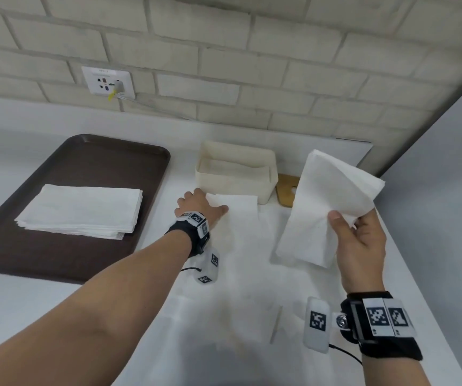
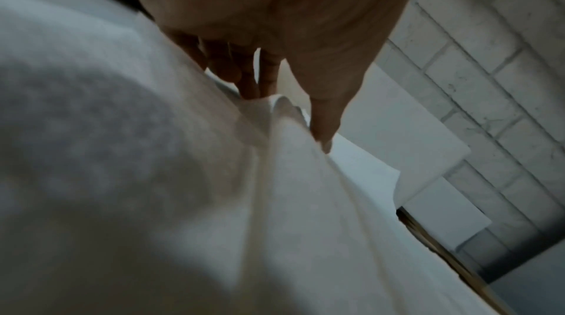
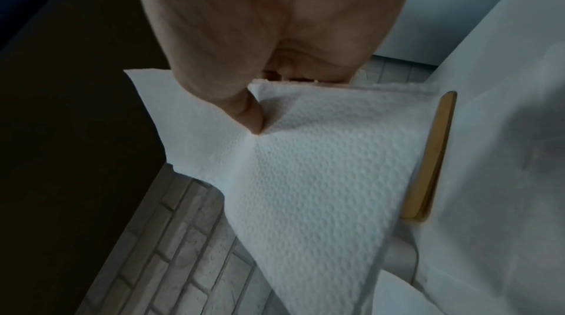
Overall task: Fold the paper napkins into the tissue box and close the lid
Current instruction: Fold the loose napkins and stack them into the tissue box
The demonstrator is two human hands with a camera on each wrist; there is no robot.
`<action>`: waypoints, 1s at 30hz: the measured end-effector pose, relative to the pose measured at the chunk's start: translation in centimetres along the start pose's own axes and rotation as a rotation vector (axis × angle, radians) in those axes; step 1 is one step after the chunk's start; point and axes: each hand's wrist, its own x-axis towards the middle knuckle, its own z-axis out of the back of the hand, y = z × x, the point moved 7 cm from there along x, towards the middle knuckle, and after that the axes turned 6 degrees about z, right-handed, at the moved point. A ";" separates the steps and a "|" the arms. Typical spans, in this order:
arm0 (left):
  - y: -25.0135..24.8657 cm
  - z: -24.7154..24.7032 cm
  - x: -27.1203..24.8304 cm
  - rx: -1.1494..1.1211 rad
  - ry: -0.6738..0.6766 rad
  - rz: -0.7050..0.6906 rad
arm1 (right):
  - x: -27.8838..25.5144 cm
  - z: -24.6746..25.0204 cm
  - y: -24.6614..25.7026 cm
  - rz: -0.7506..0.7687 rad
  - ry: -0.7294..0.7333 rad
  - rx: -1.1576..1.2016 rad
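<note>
The cream tissue box (image 1: 252, 190) stands open at the back of the white counter, with folded napkins inside. Its wooden lid (image 1: 286, 192) (image 3: 434, 151) lies flat to the right of it. My left hand (image 1: 210, 203) (image 2: 290, 122) reaches to a white napkin (image 1: 238, 211) (image 2: 275, 199) lying in front of the box and pinches its raised far-left edge between fingers and thumb. My right hand (image 1: 346, 220) (image 3: 272, 102) holds a second, folded napkin (image 1: 330, 196) (image 3: 321, 163) up in the air at the right, thumb on its front, fingers behind.
A brown tray (image 1: 99, 151) at the left carries a stack of napkins (image 1: 82, 210). A brick wall with a socket (image 1: 108, 80) runs along the back. A grey wall (image 1: 446, 176) closes the right side. The counter's right edge lies near my right wrist.
</note>
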 end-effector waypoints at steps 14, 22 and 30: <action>-1.5 -1.0 -0.4 0.011 0.054 0.011 | 7.0 -5.9 0.9 0.052 0.154 0.032; -2.7 -0.2 -1.0 0.017 -0.056 -0.199 | 11.9 -10.4 2.3 0.119 0.282 -0.035; -2.1 2.4 -2.9 -0.260 -0.035 -0.424 | 17.5 -15.9 4.2 0.274 0.462 -0.393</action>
